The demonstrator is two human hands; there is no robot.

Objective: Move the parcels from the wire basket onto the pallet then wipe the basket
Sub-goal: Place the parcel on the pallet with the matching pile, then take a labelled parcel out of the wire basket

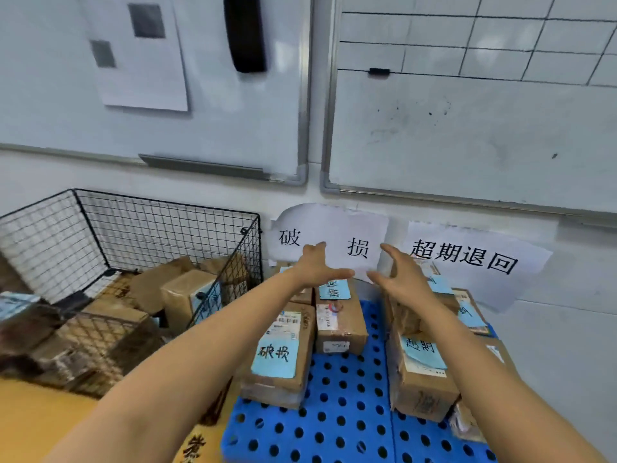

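Two whiteboards [467,128] on a pale wall. Below, brown parcels [339,320] on the blue pallet [344,412], more inside the wire basket [133,235] at left. Left hand [317,267] and right hand [399,274] spread open, empty, above the pallet's far parcels.

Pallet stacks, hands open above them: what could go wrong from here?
1. The right stack looks uneven, with a parcel low at the pallet edge; a nudge may tip it.
2. The wire basket still holds parcels, so wiping now would be premature.
3. Both hands, left hand and right hand, are empty near the paper signs; they could tear one.
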